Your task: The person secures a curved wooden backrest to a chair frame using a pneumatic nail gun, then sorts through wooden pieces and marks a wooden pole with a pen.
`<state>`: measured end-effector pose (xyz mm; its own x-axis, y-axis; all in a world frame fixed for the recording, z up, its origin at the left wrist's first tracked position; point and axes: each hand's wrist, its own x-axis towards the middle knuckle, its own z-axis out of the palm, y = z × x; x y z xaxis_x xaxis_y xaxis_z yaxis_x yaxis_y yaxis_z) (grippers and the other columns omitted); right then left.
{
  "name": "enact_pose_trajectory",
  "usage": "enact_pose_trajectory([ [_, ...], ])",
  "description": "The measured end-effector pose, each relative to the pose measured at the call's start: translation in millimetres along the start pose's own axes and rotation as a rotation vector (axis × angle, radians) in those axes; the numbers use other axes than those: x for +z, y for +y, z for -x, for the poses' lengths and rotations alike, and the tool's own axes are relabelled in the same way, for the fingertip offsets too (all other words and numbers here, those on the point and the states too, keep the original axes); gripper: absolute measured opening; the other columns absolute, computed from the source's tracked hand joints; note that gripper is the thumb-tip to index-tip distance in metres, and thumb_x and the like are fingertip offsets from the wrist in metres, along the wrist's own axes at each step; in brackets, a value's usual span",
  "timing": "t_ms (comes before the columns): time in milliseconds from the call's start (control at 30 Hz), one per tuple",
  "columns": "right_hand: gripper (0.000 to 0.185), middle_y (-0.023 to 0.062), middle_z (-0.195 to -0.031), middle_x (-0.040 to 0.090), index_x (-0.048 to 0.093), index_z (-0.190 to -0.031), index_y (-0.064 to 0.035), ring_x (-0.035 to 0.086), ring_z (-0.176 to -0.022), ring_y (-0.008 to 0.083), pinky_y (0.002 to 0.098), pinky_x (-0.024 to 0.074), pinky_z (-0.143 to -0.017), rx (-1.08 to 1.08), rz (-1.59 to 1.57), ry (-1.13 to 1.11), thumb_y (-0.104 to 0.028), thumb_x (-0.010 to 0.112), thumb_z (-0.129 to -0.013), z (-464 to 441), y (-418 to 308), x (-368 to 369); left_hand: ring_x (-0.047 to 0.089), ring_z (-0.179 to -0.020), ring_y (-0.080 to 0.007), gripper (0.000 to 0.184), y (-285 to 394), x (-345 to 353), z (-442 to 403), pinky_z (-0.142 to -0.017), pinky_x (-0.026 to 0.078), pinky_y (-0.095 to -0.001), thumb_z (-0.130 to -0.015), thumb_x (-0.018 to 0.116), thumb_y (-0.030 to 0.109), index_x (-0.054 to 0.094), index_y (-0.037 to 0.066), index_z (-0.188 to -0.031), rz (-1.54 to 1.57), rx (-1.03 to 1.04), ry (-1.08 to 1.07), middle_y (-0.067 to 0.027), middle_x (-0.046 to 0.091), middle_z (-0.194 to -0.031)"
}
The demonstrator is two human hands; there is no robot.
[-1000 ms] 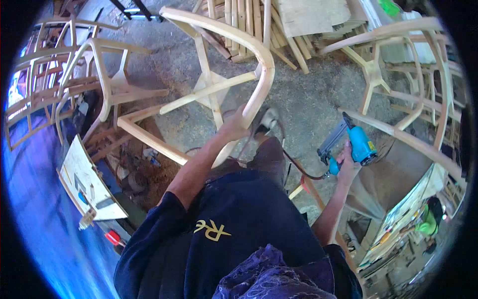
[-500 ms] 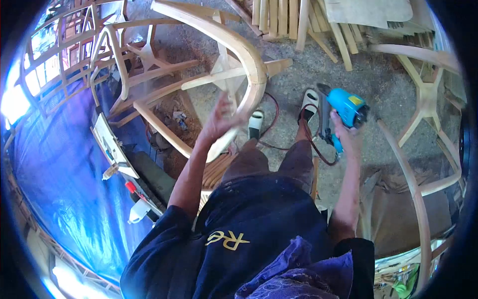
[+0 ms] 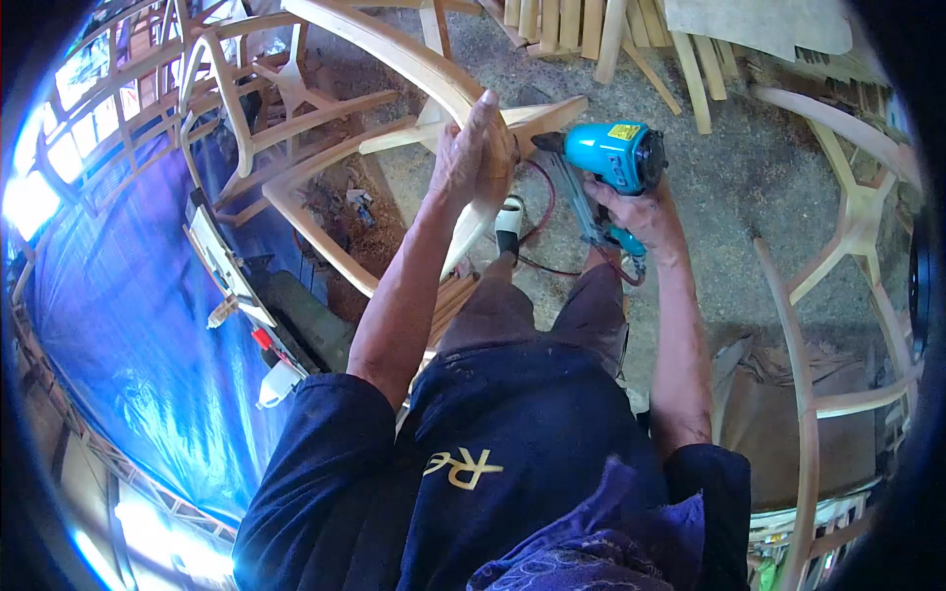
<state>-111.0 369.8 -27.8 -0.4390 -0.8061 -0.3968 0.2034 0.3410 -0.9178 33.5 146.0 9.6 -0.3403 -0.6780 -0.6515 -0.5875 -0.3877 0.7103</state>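
Note:
My left hand (image 3: 466, 158) is wrapped around the bend of a curved wooden chair frame (image 3: 404, 57). In my right hand (image 3: 639, 212) is a teal pneumatic nail gun (image 3: 609, 156), held by its grip. Its dark nose points left at the outside of the bend, close to a dark spot in the wood; whether they touch I cannot tell. A dark red air hose (image 3: 544, 222) runs below the tool past my legs. Part of the bend is hidden behind my left hand.
More chair frames stand at left (image 3: 232, 108) and right (image 3: 855, 212). Several wood strips (image 3: 709, 74) lie at the top. Blue plastic sheeting (image 3: 128, 345) covers the left side, beside a narrow board (image 3: 232, 266) with small items. My sandalled foot (image 3: 508, 217) is below the frame.
My left hand, open and off the wood before, has closed on the frame's bend. My right hand has brought the nail gun up and left, its nose now beside the bend.

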Motion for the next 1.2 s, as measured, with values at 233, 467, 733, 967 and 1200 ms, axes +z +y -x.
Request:
enact_pose_trajectory([
  [233,0.024,0.0016,-0.086,0.070,0.071,-0.106,-0.0084,0.063,-0.063,0.0113,0.0293,0.0487,-0.054,0.107,-0.137,-0.099,-0.016,0.083,-0.086,-9.2,15.1,6.7,0.057,-0.111,-0.0211,0.082,4.1,23.4,0.8,-0.096,0.047,-0.0353,-0.084,0.078,0.057,0.054,-0.004,-0.132,-0.030,0.076,0.111,-0.0125,0.060,-0.116],
  [467,0.026,0.0008,-0.086,0.073,0.072,-0.107,-0.0094,0.063,-0.061,0.0115,0.0316,0.0511,-0.054,0.305,-0.133,-0.165,-0.021,0.082,-0.087,-14.8,3.9,1.4,0.060,-0.084,-0.0175,0.062,5.4,19.0,-3.0,-0.076,0.050,-0.0342,-0.083,0.080,0.050,0.064,-0.002,-0.114,-0.012,-0.015,0.075,-0.0083,0.064,-0.096],
  [733,0.019,-0.0020,-0.089,0.068,0.069,-0.107,-0.0060,0.050,-0.054,0.0032,0.0217,0.0384,-0.046,0.353,-0.359,-0.130,-0.010,0.079,-0.090,-9.6,-2.6,7.7,0.061,-0.086,-0.0173,0.061,-6.9,15.4,-9.5,-0.077,0.051,-0.0357,-0.085,0.077,0.054,0.065,-0.001,-0.110,-0.154,0.021,0.191,-0.0094,0.065,-0.095],
  [967,0.020,-0.0028,-0.080,0.067,0.071,-0.104,-0.0080,0.052,-0.054,0.0043,0.0235,0.0400,-0.048,0.375,-0.365,-0.058,-0.018,0.081,-0.090,13.9,-22.6,15.0,0.064,-0.092,-0.0249,0.073,-22.5,10.6,-18.1,-0.087,0.050,-0.0401,-0.094,0.062,0.066,0.064,-0.003,-0.118,0.038,0.186,0.284,-0.0148,0.069,-0.098],
  [1200,0.022,-0.0028,-0.080,0.069,0.073,-0.104,-0.0086,0.059,-0.062,0.0068,0.0266,0.0481,-0.057,0.344,-0.191,0.000,-0.026,0.080,-0.093,50.3,-52.6,25.8,0.060,-0.093,-0.0231,0.065,-17.5,7.6,-9.3,-0.088,0.048,-0.0375,-0.106,0.046,0.058,0.063,-0.004,-0.110,0.150,0.210,0.379,-0.0151,0.063,-0.096],
])
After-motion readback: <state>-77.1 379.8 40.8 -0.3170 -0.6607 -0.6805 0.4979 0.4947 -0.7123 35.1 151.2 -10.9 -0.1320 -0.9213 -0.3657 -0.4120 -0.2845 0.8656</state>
